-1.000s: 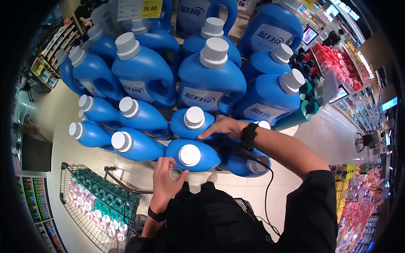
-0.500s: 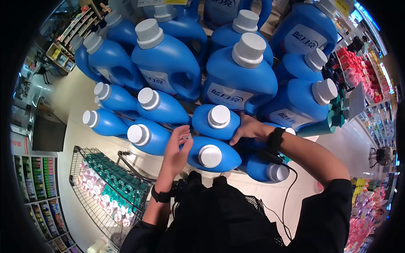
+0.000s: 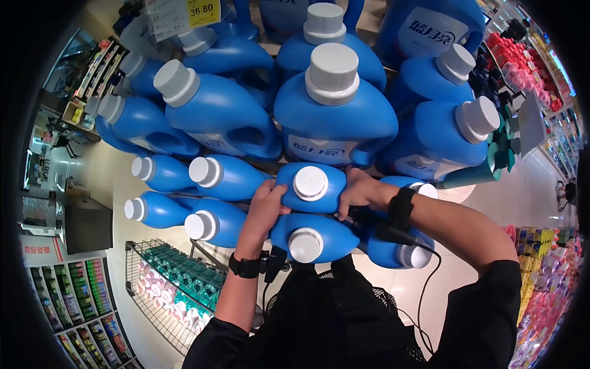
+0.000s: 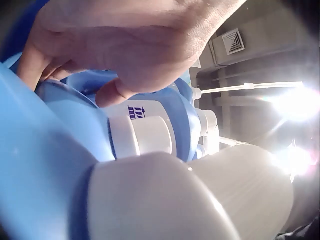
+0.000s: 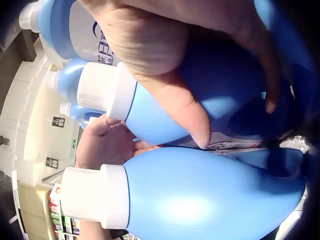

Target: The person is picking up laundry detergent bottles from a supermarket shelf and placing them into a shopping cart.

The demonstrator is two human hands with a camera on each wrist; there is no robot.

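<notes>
A blue laundry detergent bottle with a white cap stands between my two hands in the head view. From its right, my right hand grips it, with the thumb lying along its side in the right wrist view. My left hand holds the same bottle from the left, fingers bent down beside its body in the left wrist view. Close in front, nearer my body, is another blue bottle with its cap up.
Handled blue jugs crowd behind, under a price card. Smaller blue bottles stand left, and another right. A wire cart of green and pink goods is at lower left. A black cable hangs from my right wrist.
My left hand has gone from beside the front bottle, lifting, to the left side of the bottle behind it. My right hand stays at that bottle's right side. The head view has shifted.
</notes>
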